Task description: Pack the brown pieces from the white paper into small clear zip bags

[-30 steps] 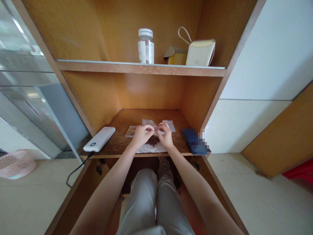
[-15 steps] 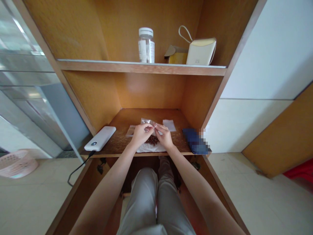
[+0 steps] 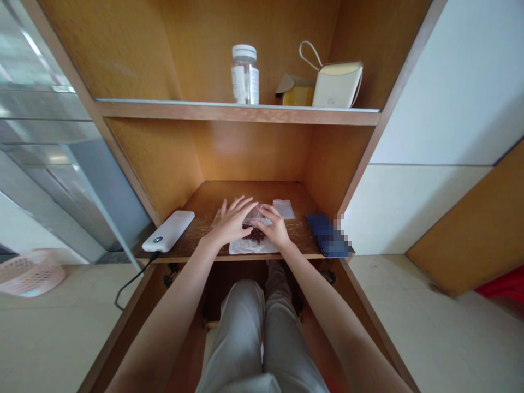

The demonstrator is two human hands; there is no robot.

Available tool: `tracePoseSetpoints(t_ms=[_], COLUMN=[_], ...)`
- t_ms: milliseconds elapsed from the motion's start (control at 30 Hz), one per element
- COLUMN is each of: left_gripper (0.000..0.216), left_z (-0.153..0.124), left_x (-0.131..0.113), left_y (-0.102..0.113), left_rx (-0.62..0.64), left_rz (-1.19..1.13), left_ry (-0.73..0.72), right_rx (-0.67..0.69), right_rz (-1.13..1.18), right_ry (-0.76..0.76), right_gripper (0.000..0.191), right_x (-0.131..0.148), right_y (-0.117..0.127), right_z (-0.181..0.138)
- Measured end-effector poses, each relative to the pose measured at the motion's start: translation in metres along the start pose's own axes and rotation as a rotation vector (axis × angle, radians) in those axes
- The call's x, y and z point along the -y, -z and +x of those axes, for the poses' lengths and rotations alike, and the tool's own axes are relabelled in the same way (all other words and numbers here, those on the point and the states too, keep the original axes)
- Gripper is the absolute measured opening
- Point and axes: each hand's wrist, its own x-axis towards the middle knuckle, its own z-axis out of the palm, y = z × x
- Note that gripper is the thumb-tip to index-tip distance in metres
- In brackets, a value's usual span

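My right hand (image 3: pixel 274 225) pinches a small clear plastic bag (image 3: pixel 252 215) by its right side. Beside the bag's left side, my left hand (image 3: pixel 234 222) has its fingers spread and appears to hold nothing; whether it touches the bag I cannot tell. Below both hands lies a heap of small dark reddish-brown pieces (image 3: pixel 256 236) on a crumpled white sheet (image 3: pixel 250 248). A flat clear zip bag (image 3: pixel 284 209) rests on the board behind my right hand. Another clear bag (image 3: pixel 214 219) is mostly covered by my left hand.
A white power bank (image 3: pixel 170 231) with a black cable lies left on the wooden board (image 3: pixel 241 188); a dark blue phone-like object (image 3: pixel 325 232) lies right. The upper shelf (image 3: pixel 184 111) holds a lidded jar (image 3: pixel 245 76), a yellow box (image 3: pixel 298 95) and a cream case (image 3: pixel 338 84).
My left hand has let go of the bag, opened its fingers and moved slightly left. My right hand still holds the bag, which now sits lower and flatter.
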Motion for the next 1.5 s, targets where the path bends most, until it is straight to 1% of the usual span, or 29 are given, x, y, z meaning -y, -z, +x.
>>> tracePoseSetpoints(t_ms=[67,167,367,533,767,900,967,1100,1200,1267,1333,1433,1500], left_gripper=[0.062,0.059,0.052,0.048,0.038,0.033,0.033,0.039,0.043,0.044,0.045,0.045,0.044], left_z=[-0.001,0.000,0.002,0.003,0.004,0.003,0.003,0.002,-0.002,-0.007,-0.012,-0.022,-0.027], left_x=[0.005,0.010,0.008,0.008,0.009,0.009,0.010,0.015,0.023,0.028,0.033,0.037,0.039], left_y=[-0.002,-0.003,-0.004,-0.008,-0.006,-0.008,-0.011,-0.019,-0.027,-0.033,-0.037,-0.041,-0.042], left_rx=[0.005,-0.024,-0.093,-0.108,-0.098,-0.096,-0.118,-0.220,-0.311,-0.341,-0.334,-0.317,-0.321], left_rz=[0.039,0.069,0.087,0.104,0.019,-0.040,-0.066,-0.212,-0.364,-0.428,-0.472,-0.528,-0.576], left_ry=[-0.022,-0.067,-0.130,-0.158,-0.175,-0.122,-0.096,-0.031,0.084,0.154,0.196,0.251,0.292], right_rx=[0.009,0.024,0.039,0.047,0.038,0.016,-0.010,-0.113,-0.139,-0.085,0.009,0.172,0.261], right_rz=[0.008,0.017,0.036,0.044,0.075,0.107,0.109,0.074,0.041,0.001,-0.069,-0.236,-0.346], right_ry=[0.002,0.008,-0.010,-0.042,-0.015,-0.004,-0.007,-0.055,-0.092,-0.088,-0.073,-0.084,-0.103], right_gripper=[0.043,0.041,0.031,0.023,0.018,0.018,0.019,0.018,0.013,0.010,0.007,0.005,0.007], right_x=[0.000,0.000,-0.001,-0.001,-0.003,-0.003,-0.002,-0.001,-0.001,-0.002,0.000,0.005,0.010], right_y=[0.000,-0.001,-0.001,-0.001,-0.001,-0.002,-0.002,0.000,0.000,0.000,0.001,0.002,0.003], right_z=[0.001,0.001,0.000,-0.001,-0.001,-0.001,-0.001,0.000,0.000,0.000,0.000,-0.002,-0.003])
